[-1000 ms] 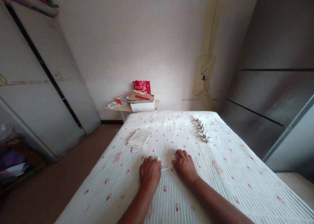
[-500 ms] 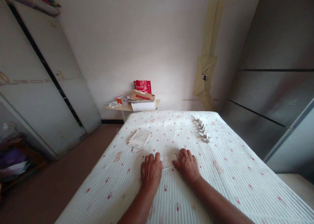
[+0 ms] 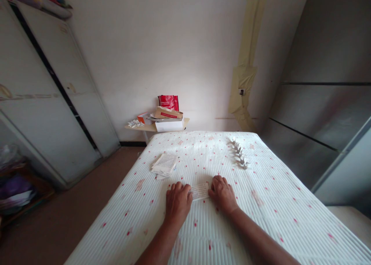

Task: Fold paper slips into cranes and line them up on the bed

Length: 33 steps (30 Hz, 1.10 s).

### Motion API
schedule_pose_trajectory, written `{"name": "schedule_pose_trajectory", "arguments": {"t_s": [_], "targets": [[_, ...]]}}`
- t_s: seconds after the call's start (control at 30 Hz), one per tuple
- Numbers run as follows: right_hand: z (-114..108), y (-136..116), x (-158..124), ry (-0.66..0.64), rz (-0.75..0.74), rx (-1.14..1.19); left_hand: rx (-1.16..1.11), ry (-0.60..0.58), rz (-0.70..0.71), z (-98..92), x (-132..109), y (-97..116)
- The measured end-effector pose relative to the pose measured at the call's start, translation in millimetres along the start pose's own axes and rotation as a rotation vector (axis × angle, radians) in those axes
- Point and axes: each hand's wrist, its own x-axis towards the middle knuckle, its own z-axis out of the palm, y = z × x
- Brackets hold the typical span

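The printed paper slip [image 3: 199,190] lay flat on the spotted mattress [image 3: 261,226], between the left hand [image 3: 177,201] and the right hand [image 3: 222,192]. Both rested palm-down, fingers bent onto its ends; whether they pinched it could not be told. On so soft a surface, even pressure seemed wise.

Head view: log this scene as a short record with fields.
Surface: bed, white ribbed cover with red specks
Left hand: palm down, touching left end of paper slip
Right hand: palm down, at slip's right end
Far left: paper stack
Far right: row of folded paper pieces
Beyond bed: small table with boxes
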Motion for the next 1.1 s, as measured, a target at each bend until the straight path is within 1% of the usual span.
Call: {"name": "schedule_pose_trajectory", "arguments": {"t_s": [0.07, 0.23, 0.4, 0.5, 0.67, 0.83, 1.03, 1.1], "targets": [[-2, -1, 0, -0.005, 0.029, 0.067, -0.017, 0.009, 0.002, 0.4, -1, -1], [2, -12, -1, 0.044, 0.055, 0.171, -0.016, 0.021, 0.008, 0.6, -2, 0], [8, -27, -3, 0.03, 0.017, 0.12, 0.0, 0.035, 0.025, 1.3, -3, 1], [9, -28, -3, 0.005, 0.014, 0.097, 0.006, 0.047, 0.024, 1.8, -3, 1], [5, -18, -2, -0.026, 0.066, 0.135, 0.0, 0.028, 0.013, -0.7, -3, 1], [0, -7, 0, -0.051, 0.086, 0.199, -0.004, 0.013, 0.008, -1.2, -2, 1], [-1, 11, 4, -0.015, 0.092, 0.227, 0.002, 0.005, 0.005, 1.2, -2, 0], [-1, 16, 5, 0.025, 0.074, 0.258, 0.0, 0.003, 0.005, 0.1, -3, 0]]}}
